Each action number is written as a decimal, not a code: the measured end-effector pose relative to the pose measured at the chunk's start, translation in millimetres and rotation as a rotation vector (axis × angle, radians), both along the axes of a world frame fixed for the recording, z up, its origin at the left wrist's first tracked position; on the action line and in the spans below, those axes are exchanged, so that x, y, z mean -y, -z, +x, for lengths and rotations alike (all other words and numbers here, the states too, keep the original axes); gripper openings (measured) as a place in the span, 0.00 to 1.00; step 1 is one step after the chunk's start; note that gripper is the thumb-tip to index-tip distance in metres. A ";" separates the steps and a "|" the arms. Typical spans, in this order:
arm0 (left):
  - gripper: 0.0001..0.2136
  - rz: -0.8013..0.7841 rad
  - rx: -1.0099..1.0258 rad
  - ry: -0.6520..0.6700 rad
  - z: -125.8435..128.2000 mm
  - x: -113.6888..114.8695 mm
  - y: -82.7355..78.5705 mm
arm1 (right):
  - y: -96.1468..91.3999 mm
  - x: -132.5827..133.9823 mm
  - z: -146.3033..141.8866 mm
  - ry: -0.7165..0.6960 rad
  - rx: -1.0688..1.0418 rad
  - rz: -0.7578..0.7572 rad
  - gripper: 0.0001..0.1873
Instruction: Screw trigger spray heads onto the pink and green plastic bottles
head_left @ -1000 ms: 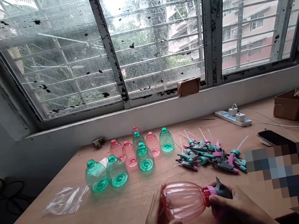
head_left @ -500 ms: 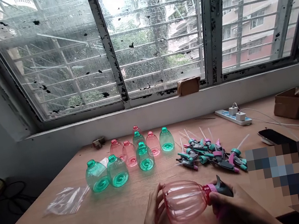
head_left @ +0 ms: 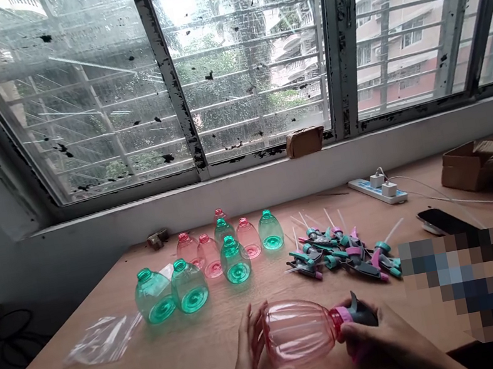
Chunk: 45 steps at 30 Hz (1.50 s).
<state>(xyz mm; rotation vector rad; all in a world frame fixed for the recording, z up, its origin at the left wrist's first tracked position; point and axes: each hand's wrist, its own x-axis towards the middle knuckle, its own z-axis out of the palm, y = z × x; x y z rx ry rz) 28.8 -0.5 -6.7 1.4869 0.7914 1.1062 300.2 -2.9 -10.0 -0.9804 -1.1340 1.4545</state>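
Observation:
A clear pink spray bottle (head_left: 298, 331) lies on its side in the air above the table's near edge, its base to the left. My left hand (head_left: 253, 361) cups that base, fingers around the far side and thumb along the underside. At the other end, my right hand (head_left: 376, 327) grips the dark grey and pink trigger sprayer head (head_left: 362, 312), which sits on the bottle's neck. Part of the head is hidden by my fingers. Beyond my hands lies a pile of loose trigger sprayer heads (head_left: 344, 253) in grey, teal and pink, with white tubes.
Several green bottles (head_left: 189, 287) and pink bottles (head_left: 210, 257) stand without heads at the back left. A clear plastic bag (head_left: 105, 340) lies left of them. Toward the right are a power strip (head_left: 377, 190), a phone (head_left: 446, 220), a cardboard box (head_left: 477, 166) and a pixelated patch.
The view has shifted slightly. My hands and the pink spray bottle sit a little further left in the picture; the grip of both hands looks much the same.

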 end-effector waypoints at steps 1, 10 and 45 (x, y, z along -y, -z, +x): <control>0.40 -0.001 -0.040 -0.011 -0.6 0.3 -1.9 | -0.1 0.2 0.2 0.006 0.004 -0.005 0.23; 0.46 -0.022 -0.036 0.059 2.0 2.5 -4.1 | -4.2 1.5 0.2 0.003 0.043 0.030 0.21; 0.39 -0.095 0.022 0.098 2.0 0.0 -0.1 | -1.0 1.2 0.8 0.048 -0.014 0.018 0.20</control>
